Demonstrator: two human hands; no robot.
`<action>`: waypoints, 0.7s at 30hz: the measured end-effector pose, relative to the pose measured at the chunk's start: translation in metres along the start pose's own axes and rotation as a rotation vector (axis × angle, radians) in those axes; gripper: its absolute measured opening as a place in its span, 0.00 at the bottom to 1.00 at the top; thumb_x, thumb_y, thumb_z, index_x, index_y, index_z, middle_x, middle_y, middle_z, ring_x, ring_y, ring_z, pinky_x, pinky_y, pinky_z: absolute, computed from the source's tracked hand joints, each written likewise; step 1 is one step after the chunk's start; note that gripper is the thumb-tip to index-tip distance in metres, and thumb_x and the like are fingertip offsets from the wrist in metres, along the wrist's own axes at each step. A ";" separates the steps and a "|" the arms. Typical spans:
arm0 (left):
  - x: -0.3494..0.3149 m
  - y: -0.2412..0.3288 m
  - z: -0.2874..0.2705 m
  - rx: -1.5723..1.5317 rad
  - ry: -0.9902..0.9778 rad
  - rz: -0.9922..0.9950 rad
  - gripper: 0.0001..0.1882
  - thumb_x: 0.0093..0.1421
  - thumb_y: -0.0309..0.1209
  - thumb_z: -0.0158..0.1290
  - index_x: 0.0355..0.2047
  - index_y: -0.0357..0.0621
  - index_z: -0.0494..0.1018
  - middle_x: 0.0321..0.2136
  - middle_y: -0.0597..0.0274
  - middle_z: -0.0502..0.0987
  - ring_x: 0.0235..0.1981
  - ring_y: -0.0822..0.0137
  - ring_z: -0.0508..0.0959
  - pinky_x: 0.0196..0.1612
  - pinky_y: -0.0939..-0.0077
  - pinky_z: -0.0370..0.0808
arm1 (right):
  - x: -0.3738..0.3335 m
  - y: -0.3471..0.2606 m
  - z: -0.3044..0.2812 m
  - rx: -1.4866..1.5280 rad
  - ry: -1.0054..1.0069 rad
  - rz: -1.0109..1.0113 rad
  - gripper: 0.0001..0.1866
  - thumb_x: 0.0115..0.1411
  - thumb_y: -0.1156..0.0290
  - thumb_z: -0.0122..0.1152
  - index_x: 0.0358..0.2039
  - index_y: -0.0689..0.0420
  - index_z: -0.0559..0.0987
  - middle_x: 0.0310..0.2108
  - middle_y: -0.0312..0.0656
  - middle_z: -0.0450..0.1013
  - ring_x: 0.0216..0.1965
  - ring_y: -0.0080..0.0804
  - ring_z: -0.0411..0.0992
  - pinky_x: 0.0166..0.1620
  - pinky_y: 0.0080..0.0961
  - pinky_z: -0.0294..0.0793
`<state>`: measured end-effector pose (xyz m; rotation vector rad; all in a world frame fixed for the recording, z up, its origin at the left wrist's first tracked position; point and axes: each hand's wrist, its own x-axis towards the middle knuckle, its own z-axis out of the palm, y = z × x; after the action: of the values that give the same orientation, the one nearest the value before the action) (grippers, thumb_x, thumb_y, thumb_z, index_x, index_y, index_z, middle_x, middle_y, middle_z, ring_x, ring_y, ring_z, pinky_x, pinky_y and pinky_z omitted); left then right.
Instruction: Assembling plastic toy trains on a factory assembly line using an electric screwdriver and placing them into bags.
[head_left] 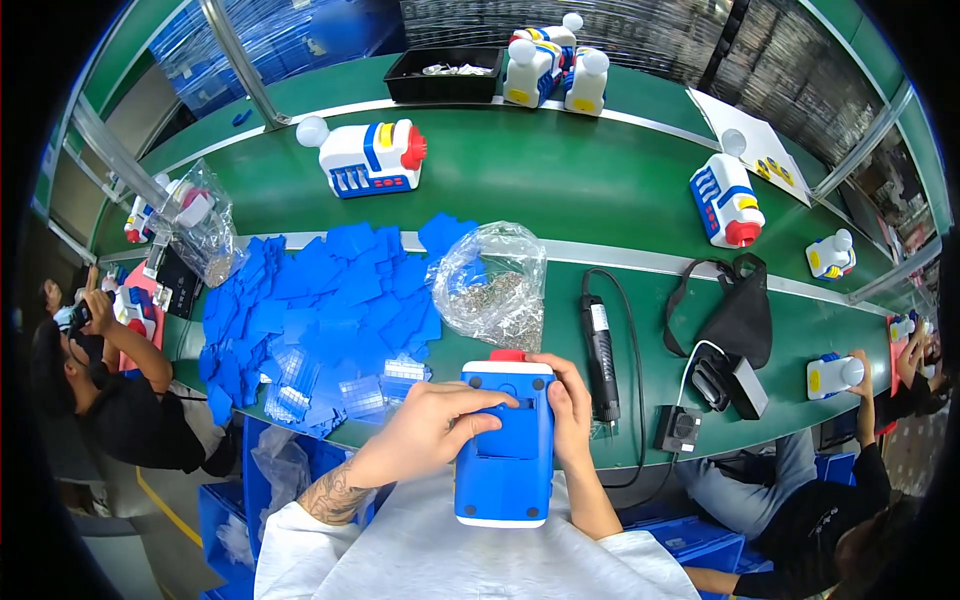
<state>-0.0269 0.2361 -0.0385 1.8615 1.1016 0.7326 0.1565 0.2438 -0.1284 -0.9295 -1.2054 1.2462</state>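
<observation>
A blue-and-white toy unit (505,480) with a red end piece is held up in front of my chest, its blue underside facing me. Round dark feet sit at its corners, and there is a rectangular recess in the blue face. My right hand (568,405) grips its right edge near the red end. My left hand (435,425) lies over the left side, fingers closed together, the index fingertip at a small opening near the top. Whatever may be between those fingertips is too small to make out.
Blue sheets (330,280) are heaped to the left, beside a clear bag of screws (500,300). An electric screwdriver (601,360), a black pouch (735,315) and a power adapter (680,428) lie right. Similar toys (370,158) stand beyond, near a black tray (445,85). People work at both sides.
</observation>
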 end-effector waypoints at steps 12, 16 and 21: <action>-0.003 -0.003 0.014 0.559 0.151 0.043 0.30 0.47 0.31 0.60 0.53 0.51 0.66 0.52 0.48 0.55 0.51 0.52 0.60 0.47 0.64 0.65 | 0.001 0.000 -0.006 0.041 -0.087 0.011 0.20 0.59 0.63 0.48 0.47 0.62 0.68 0.47 0.45 0.66 0.47 0.30 0.65 0.49 0.25 0.63; -0.002 -0.019 0.010 0.245 0.177 -0.048 0.33 0.47 0.30 0.61 0.55 0.51 0.63 0.50 0.50 0.59 0.51 0.55 0.62 0.50 0.65 0.65 | 0.002 -0.017 -0.002 -0.055 -0.176 0.071 0.22 0.51 0.73 0.55 0.48 0.60 0.65 0.49 0.43 0.63 0.49 0.30 0.63 0.50 0.26 0.63; 0.029 -0.067 0.003 -0.298 0.101 -0.133 0.28 0.49 0.32 0.60 0.51 0.45 0.65 0.41 0.56 0.70 0.45 0.65 0.70 0.47 0.70 0.69 | 0.002 -0.017 -0.002 0.019 -0.123 0.184 0.22 0.50 0.77 0.54 0.47 0.59 0.64 0.48 0.41 0.61 0.47 0.28 0.62 0.49 0.24 0.62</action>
<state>-0.0391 0.2787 -0.0961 1.5006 1.1019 0.8699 0.1616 0.2441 -0.1123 -0.9785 -1.2228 1.4768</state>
